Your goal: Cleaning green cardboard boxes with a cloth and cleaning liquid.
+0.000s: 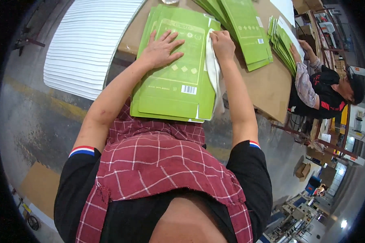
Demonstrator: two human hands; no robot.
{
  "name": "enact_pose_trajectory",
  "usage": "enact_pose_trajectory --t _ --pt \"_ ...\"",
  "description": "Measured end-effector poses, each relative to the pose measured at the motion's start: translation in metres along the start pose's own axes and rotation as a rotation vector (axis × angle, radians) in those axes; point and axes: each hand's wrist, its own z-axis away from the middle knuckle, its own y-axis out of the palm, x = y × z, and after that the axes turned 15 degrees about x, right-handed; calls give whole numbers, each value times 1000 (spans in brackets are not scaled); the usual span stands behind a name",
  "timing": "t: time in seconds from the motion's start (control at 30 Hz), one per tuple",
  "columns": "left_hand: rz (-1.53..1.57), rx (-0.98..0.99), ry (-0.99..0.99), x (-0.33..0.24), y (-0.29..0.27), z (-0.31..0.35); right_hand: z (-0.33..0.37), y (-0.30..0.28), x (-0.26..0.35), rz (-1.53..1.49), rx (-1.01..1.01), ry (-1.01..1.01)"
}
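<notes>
A stack of flat green printed cardboard sheets [158,95] lies in front of me at the table's near edge, each with pale print and a white barcode patch. My left hand [163,49] rests flat on the top sheet with its fingers spread. Along the stack's right edge my right hand [223,44] is closed on a white cloth [212,67]. The cloth hangs down in a long strip beside the sheets. Its upper end is hidden in my fingers.
More green sheets [247,36] lie fanned at the right on the brown table [267,91]. A tall stack of white-edged sheets [89,44] stands to the left. At the far right, a co-worker [318,87] handles another green pile [283,44].
</notes>
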Motion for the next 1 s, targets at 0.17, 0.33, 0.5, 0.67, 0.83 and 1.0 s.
enact_pose_trajectory --t 0.17,0.33,0.5,0.67,0.83,1.0 --pt "18 33 15 -3 -2 -5 -4 8 -11 232 38 118" --pt "37 54 -11 3 -8 6 115 -6 65 108 163 -159" --pt "18 32 8 3 -8 1 186 -20 85 -23 181 -234" --pt "32 41 -2 5 -11 8 131 -16 70 -5 172 -120" --pt "58 10 34 -7 -13 4 11 -11 24 18 61 103" --pt "83 41 26 -8 -8 5 -38 -46 11 61 364 287"
